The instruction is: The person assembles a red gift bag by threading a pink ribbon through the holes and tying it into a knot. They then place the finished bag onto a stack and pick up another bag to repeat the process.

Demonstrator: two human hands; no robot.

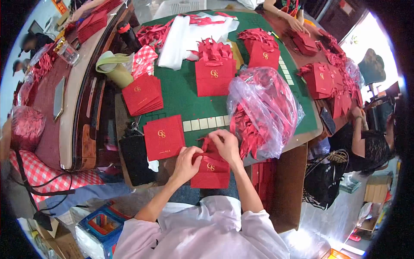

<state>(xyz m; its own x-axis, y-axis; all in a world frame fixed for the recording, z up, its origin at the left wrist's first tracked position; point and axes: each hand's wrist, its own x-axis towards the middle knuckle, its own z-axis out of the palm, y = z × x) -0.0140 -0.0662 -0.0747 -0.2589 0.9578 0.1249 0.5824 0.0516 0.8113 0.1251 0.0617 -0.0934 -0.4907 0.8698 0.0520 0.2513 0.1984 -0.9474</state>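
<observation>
A small red paper gift bag (210, 178) with a gold logo lies at the table's front edge, just before my body. My left hand (187, 164) pinches its upper left side, fingers closed. At the bag's top, my right hand (225, 146) has its fingers bent together around dark red ribbon (206, 143); the fingertips are partly hidden. Left of my hands lies a stack of flat red bags (164, 136). To the right, a clear plastic bag (265, 112) bulges with red ribbons.
On the green table (181, 95) are more bag stacks (144, 96), bags with ribbon handles (214, 77), white plastic sheeting (174, 41) and a row of pale tiles (205, 123). A black pouch (136, 159) sits at the left edge. Another person's hands (295, 23) work at the back right.
</observation>
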